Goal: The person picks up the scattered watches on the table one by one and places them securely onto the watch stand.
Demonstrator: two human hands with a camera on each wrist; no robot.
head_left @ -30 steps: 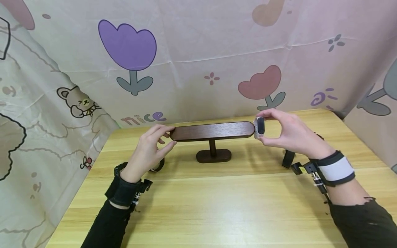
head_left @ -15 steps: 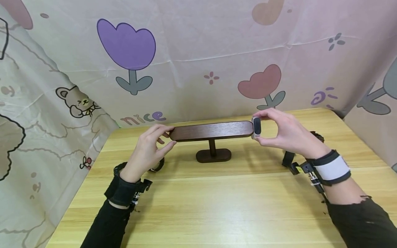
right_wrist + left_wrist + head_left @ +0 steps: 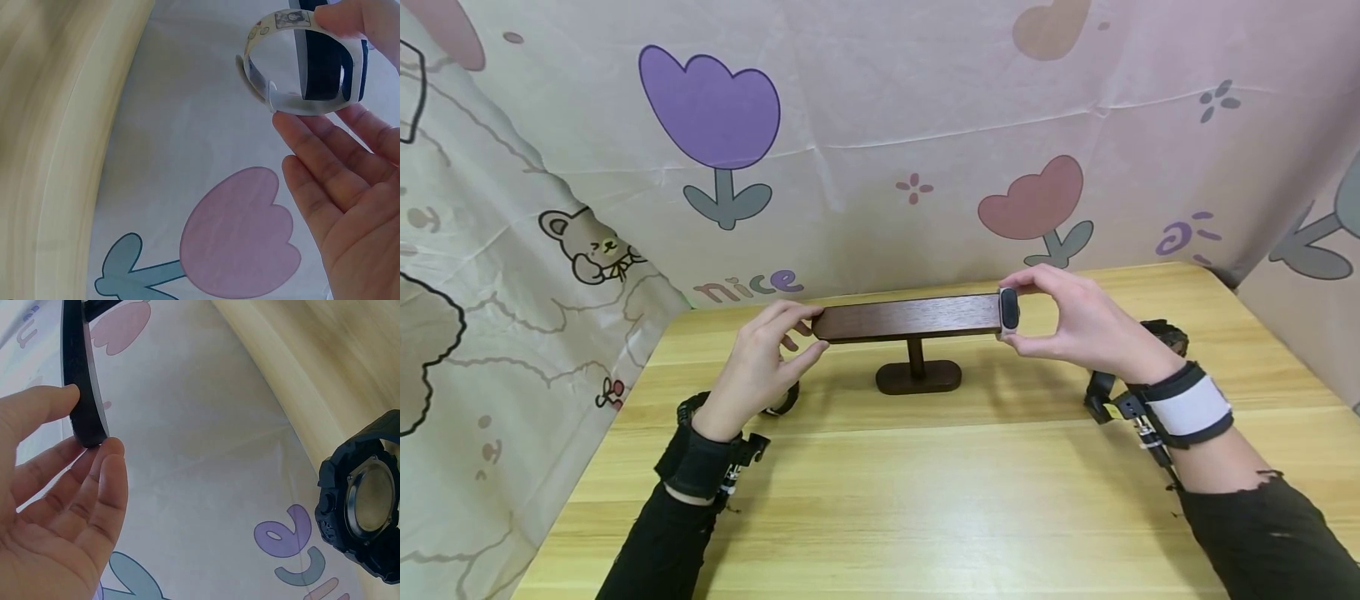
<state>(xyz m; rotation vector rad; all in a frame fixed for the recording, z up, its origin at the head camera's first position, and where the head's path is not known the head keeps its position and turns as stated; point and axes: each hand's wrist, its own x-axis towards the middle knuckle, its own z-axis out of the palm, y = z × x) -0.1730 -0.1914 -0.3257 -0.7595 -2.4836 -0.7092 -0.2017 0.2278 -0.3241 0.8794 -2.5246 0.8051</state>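
A dark brown wooden watch stand stands on the table, its long bar held up by a short post on an oval base. With thumb and fingertips, my left hand grips the bar's left end. My right hand pinches a fitness band with a dark oval screen. In the right wrist view, its pale printed strap forms a closed loop, and the bar's right end passes inside. The left wrist view shows the bar's end between thumb and fingers.
A black watch lies on the light wooden table by the left hand, partly hidden in the head view. Another dark object sits behind the right wrist. A patterned cloth hangs behind the table.
My right hand has moved left with the fitness band, from beside the bar's right tip to around its end. The left hand keeps its grip on the bar.
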